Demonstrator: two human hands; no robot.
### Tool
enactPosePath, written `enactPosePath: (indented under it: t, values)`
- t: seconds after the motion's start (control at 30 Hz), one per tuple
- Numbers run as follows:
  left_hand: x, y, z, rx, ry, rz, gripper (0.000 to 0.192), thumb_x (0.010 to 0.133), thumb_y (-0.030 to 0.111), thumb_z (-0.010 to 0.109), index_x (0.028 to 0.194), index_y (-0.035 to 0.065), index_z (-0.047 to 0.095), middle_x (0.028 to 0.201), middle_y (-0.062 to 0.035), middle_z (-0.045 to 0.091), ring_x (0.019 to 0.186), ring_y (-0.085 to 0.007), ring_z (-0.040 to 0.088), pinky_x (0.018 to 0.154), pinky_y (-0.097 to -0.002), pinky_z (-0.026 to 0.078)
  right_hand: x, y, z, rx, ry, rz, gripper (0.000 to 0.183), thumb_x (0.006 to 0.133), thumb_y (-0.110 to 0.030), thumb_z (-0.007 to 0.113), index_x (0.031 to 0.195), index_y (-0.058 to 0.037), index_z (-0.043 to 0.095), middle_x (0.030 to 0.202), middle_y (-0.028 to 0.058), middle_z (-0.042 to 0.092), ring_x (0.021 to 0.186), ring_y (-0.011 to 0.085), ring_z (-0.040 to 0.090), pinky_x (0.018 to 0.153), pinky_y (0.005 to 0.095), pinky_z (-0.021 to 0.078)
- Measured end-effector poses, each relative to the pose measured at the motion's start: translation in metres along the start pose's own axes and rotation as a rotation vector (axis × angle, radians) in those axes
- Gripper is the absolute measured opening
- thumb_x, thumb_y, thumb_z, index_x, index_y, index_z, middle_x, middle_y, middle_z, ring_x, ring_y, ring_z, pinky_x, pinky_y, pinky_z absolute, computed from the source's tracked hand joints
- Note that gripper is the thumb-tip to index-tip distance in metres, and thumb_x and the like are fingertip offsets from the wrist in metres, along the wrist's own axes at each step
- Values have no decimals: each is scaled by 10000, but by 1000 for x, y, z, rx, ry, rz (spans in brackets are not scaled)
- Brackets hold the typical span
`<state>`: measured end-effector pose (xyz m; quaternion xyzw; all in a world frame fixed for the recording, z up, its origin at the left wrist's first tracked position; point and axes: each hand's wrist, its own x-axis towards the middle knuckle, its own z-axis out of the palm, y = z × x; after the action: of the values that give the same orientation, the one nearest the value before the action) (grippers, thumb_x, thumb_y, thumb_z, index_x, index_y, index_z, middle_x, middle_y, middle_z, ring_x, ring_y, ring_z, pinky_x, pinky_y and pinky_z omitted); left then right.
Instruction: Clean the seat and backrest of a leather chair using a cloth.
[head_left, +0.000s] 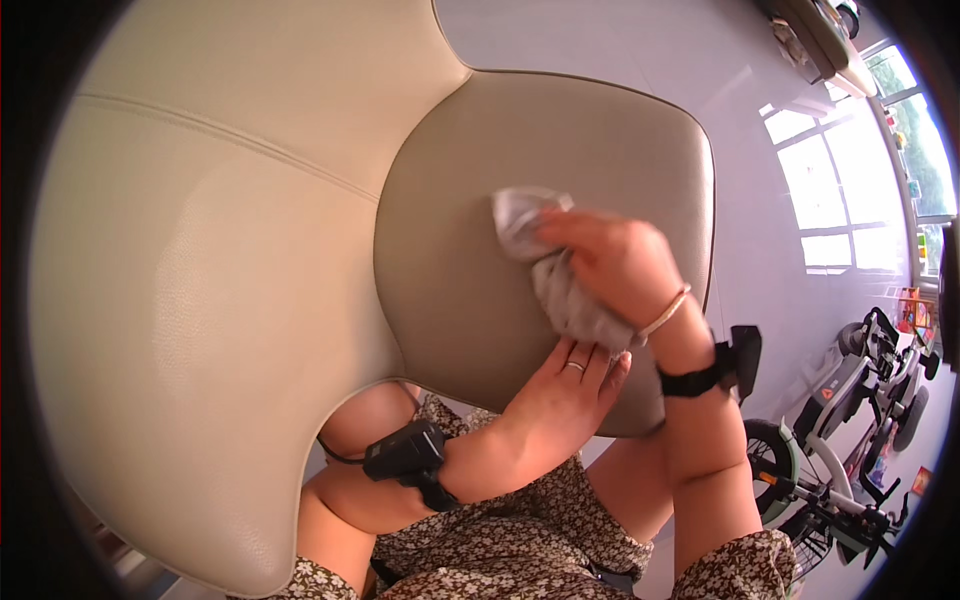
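A beige leather-look chair fills the left and middle of the view, with its seat (465, 300) beside the large stitched backrest (210, 247). My right hand (619, 251) presses a crumpled light grey cloth (581, 304) onto the seat, its fingers closed over one bunched end. At the cloth's lower end, my left hand (577, 375), with a ring on one finger, touches the fabric near the seat's front part. Its fingertips are partly covered by the cloth, so whether they grip it is unclear. The right hand is slightly blurred.
Bicycles or similar wheeled vehicles (840, 450) stand at the lower right. The smooth floor (750, 202) reflects a bright window (930, 150). A piece of furniture (817, 45) is at the upper right. My lap in floral fabric (517, 555) lies close below the seat.
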<state>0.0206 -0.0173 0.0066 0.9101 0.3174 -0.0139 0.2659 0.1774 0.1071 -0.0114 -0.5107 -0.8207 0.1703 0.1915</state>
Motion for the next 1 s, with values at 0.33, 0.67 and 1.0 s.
enactPosePath:
  t: [0.33, 0.67, 1.0]
  values:
    - [10, -1, 3, 264, 226, 78, 618, 922, 267, 629, 1472, -4, 557, 1479, -301, 532, 1428, -420, 498, 1215, -533, 373, 1, 44, 6, -108, 52, 62, 360, 857, -83, 649, 1158, -227, 785, 1316, -44, 737, 976, 249, 750, 807, 396, 619]
    - [8, -2, 1, 262, 262, 93, 577, 934, 245, 607, 1447, -16, 566, 1493, -297, 520, 1414, -402, 512, 1216, -519, 381, -18, 90, -38, -385, 331, 414, 395, 907, -64, 605, 1250, -208, 737, 1287, 14, 745, 996, 294, 751, 830, 423, 621]
    - [2, 3, 9, -30, 3, -19, 548, 951, 227, 568, 1442, -15, 569, 1468, -304, 544, 1412, -415, 517, 1215, -514, 389, -3, -3, 0, 66, -10, -122, 375, 849, -41, 634, 1142, -213, 791, 1276, -13, 752, 1003, 246, 751, 848, 383, 622]
